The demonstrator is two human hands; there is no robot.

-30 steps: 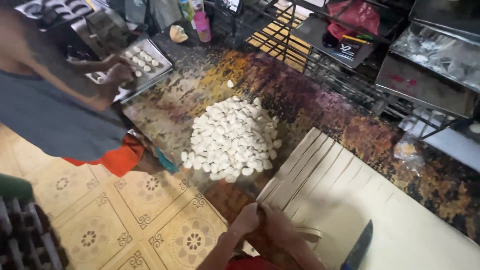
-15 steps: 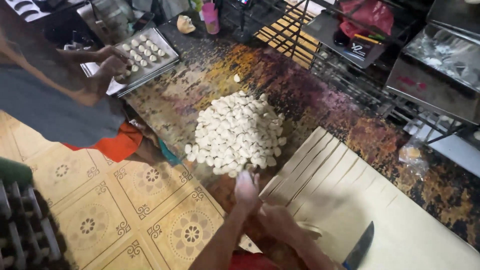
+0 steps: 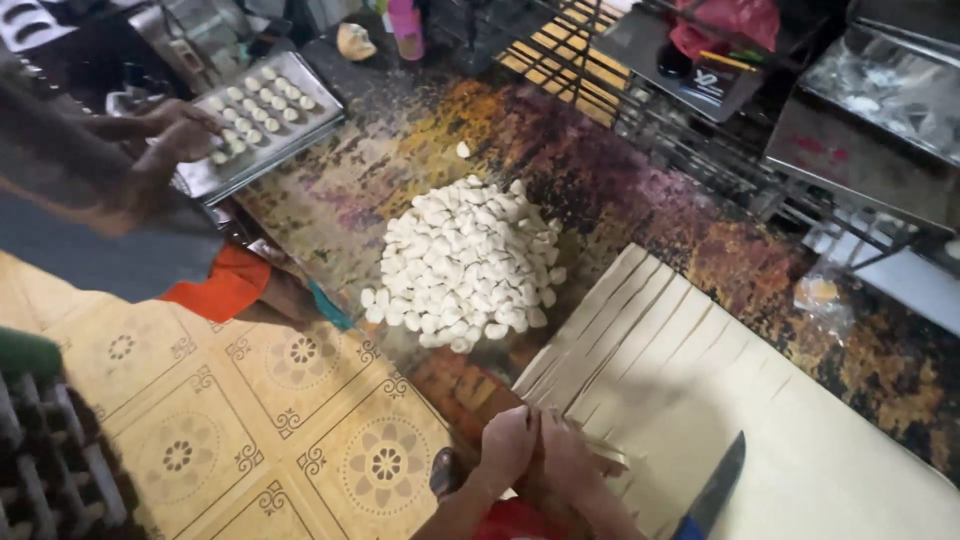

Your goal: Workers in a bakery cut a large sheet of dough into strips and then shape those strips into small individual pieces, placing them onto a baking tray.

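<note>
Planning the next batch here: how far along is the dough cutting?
Done: a big pile of small cut dough pieces on the counter. In hand: both hands, left hand and right hand, work the strip ends of the dough sheet. Left: most of the sheet, only partly sliced.

Light is moderate and warm, soft all over, brightest on the dough sheet (image 3: 800, 420) just right of the hands (image 3: 540, 450) and on the pale pile (image 3: 465, 265) above them. A broad dim shadow falls on the sheet beside the hands. Far corners go dark. The picture is soft and smeary; the person at upper left is blurred.
</note>
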